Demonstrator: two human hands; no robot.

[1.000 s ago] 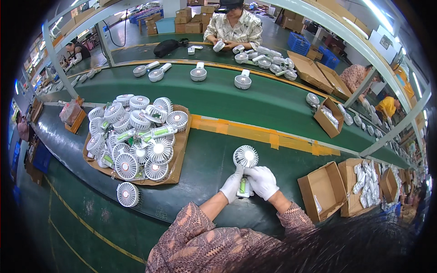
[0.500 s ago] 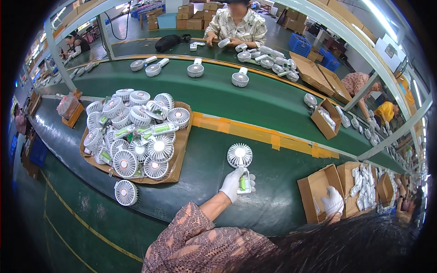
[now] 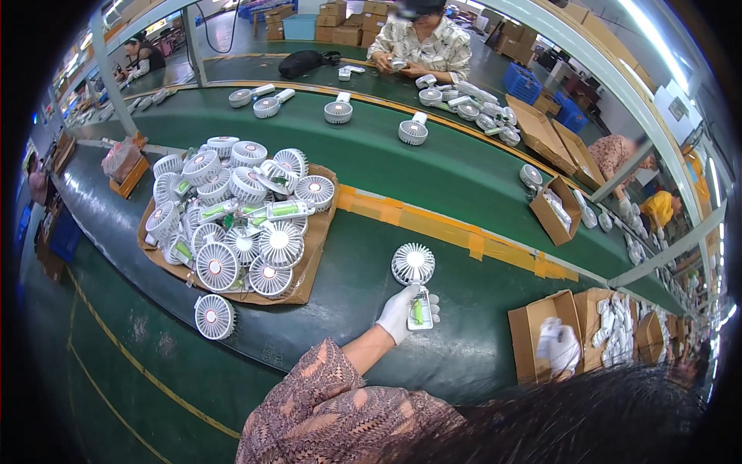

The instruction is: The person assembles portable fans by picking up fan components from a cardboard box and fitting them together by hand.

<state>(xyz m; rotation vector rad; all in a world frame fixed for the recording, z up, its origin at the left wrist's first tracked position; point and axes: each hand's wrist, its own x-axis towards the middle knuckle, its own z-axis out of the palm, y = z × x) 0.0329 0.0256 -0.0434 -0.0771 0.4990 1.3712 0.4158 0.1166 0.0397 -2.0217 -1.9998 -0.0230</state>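
Observation:
My left hand, in a white glove, is closed around the handle of a white handheld fan. The fan's round head points away from me. Its handle lies uncovered, with a green battery showing inside. At the right, my gloved right hand is over an open cardboard box. Its fingers are closed on a small white plastic piece, partly blurred. To the left, many similar fans are heaped on a cardboard tray, several with green batteries exposed.
One fan sits by the bench edge. Beyond the orange tape, spaced fans ride on a green belt. Another box holds white handle parts. Across the belt, a person handles a fan piece. Metal posts frame the bench.
My right hand now shows a white piece at its fingers, where none was visible before. My left hand keeps the fan nearly in place. The whole view has shifted slightly.

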